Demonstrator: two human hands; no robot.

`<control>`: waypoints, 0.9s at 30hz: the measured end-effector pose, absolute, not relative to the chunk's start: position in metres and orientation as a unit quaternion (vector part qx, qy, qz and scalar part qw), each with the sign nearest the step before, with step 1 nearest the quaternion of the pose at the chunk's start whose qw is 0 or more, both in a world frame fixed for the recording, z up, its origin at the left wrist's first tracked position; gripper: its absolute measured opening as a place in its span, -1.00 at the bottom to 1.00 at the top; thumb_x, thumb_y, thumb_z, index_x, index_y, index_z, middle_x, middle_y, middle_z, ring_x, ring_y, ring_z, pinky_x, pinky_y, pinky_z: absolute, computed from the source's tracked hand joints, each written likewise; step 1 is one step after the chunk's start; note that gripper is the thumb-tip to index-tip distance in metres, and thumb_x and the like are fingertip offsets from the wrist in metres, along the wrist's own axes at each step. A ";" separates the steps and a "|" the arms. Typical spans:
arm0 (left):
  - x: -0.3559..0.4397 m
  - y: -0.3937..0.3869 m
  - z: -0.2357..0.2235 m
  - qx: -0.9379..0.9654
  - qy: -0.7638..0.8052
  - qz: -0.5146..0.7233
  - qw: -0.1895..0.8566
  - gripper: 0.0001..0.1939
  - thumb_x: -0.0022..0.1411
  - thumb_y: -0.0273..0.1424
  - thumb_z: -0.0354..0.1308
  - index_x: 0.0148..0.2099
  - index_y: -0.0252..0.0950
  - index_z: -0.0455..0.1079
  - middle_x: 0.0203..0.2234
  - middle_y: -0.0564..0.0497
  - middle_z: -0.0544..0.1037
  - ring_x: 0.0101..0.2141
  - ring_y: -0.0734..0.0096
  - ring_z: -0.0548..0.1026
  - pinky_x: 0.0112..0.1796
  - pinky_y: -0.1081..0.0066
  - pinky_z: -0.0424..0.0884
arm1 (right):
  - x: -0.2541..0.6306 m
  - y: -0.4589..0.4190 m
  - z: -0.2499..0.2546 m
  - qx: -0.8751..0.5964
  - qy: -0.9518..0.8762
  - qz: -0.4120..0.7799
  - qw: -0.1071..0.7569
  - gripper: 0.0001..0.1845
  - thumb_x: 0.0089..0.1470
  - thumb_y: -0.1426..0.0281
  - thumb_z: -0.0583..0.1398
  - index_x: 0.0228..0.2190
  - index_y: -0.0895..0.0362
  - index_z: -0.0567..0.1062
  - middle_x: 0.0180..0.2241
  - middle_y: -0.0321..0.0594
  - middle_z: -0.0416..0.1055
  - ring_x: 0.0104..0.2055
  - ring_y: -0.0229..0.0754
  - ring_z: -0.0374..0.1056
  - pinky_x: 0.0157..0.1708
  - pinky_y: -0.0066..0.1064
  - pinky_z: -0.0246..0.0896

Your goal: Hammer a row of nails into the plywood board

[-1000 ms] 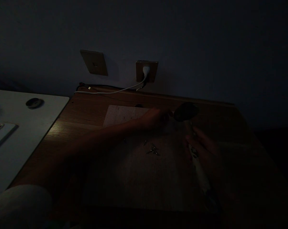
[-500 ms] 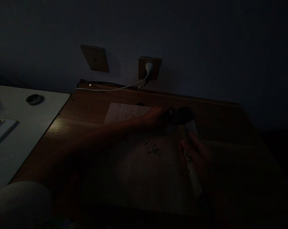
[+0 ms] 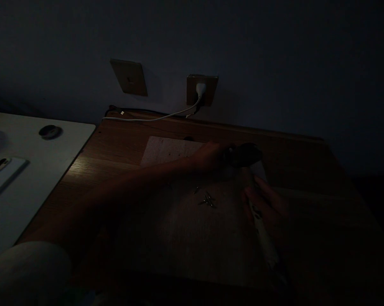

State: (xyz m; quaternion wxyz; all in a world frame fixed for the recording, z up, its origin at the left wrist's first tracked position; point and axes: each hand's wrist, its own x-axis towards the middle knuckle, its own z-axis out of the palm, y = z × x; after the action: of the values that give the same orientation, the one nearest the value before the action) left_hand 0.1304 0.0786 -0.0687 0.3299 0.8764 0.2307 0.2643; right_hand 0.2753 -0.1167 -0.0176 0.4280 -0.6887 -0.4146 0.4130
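Note:
The scene is very dark. My left hand reaches across a wooden desk and pinches something small that I cannot make out, right beside the dark head of a hammer. My right hand is wrapped round the hammer's pale handle, which runs down towards the near right. The head rests low over a pale board lying on the desk. Several small metal nails lie loose on the board between my hands.
A sheet of paper lies further back on the desk. A white plug and cable run from a wall socket; a switch plate is to its left. A white table at the left carries a phone.
The hammer head has come down from a raised position to beside my left fingers. My right hand has shifted slightly with the handle. The view has drifted a little.

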 end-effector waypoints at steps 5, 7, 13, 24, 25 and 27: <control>0.130 0.078 -0.068 0.873 0.232 0.270 0.333 -0.54 0.25 -0.59 0.20 0.19 -0.31 0.50 -0.01 -0.12 0.71 -0.02 0.20 0.67 0.00 0.30 0.52 | 0.274 -0.115 -0.015 -0.704 -0.395 0.400 0.435 -0.64 0.12 0.02 0.35 -0.20 0.00 0.58 -0.55 -0.37 0.40 -0.61 -0.24 0.26 -0.63 -0.40 0.15; 0.129 0.078 -0.067 0.872 0.229 0.267 0.340 -0.53 0.26 -0.60 0.19 0.20 -0.31 0.50 -0.04 -0.12 0.72 -0.05 0.23 0.68 -0.02 0.32 0.52 | 0.275 -0.114 -0.015 -0.702 -0.403 0.394 0.435 -0.64 0.12 0.01 0.34 -0.23 0.01 0.58 -0.55 -0.36 0.40 -0.61 -0.24 0.26 -0.62 -0.40 0.15; 0.129 0.079 -0.066 0.872 0.231 0.258 0.346 -0.52 0.25 -0.61 0.21 0.20 -0.32 0.50 -0.11 -0.10 0.72 -0.12 0.24 0.69 -0.07 0.34 0.53 | 0.280 -0.115 -0.019 -0.702 -0.396 0.409 0.428 -0.56 0.10 0.00 0.36 -0.09 0.01 0.59 -0.51 -0.36 0.43 -0.61 -0.24 0.28 -0.63 -0.40 0.17; 0.127 0.079 -0.066 0.866 0.212 0.273 0.363 -0.58 0.25 -0.59 0.19 0.16 -0.33 0.52 -0.05 -0.11 0.71 -0.07 0.24 0.66 -0.02 0.32 0.51 | 0.279 -0.114 -0.018 -0.702 -0.431 0.371 0.428 -0.66 0.10 0.04 0.35 -0.20 -0.01 0.62 -0.47 -0.30 0.47 -0.49 -0.17 0.38 -0.54 -0.38 0.22; 0.127 0.079 -0.066 0.865 0.212 0.272 0.364 -0.57 0.26 -0.58 0.18 0.16 -0.33 0.51 -0.05 -0.11 0.71 -0.07 0.24 0.66 -0.02 0.31 0.51 | 0.278 -0.114 -0.019 -0.702 -0.429 0.369 0.431 -0.68 0.11 0.04 0.34 -0.23 -0.01 0.61 -0.47 -0.31 0.47 -0.50 -0.18 0.36 -0.54 -0.38 0.21; 0.127 0.080 -0.066 0.867 0.210 0.265 0.366 -0.54 0.24 -0.59 0.20 0.18 -0.33 0.49 -0.05 -0.11 0.71 -0.07 0.23 0.66 -0.02 0.30 0.52 | 0.277 -0.114 -0.019 -0.699 -0.427 0.376 0.432 -0.70 0.12 0.04 0.33 -0.27 0.00 0.58 -0.50 -0.33 0.44 -0.55 -0.21 0.32 -0.57 -0.38 0.18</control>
State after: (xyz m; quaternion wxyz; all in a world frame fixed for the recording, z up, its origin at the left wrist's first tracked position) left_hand 0.1270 0.0799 -0.0658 0.3661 0.8669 0.2105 0.2648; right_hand 0.2771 -0.1142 -0.0195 0.4323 -0.6994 -0.4270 0.3763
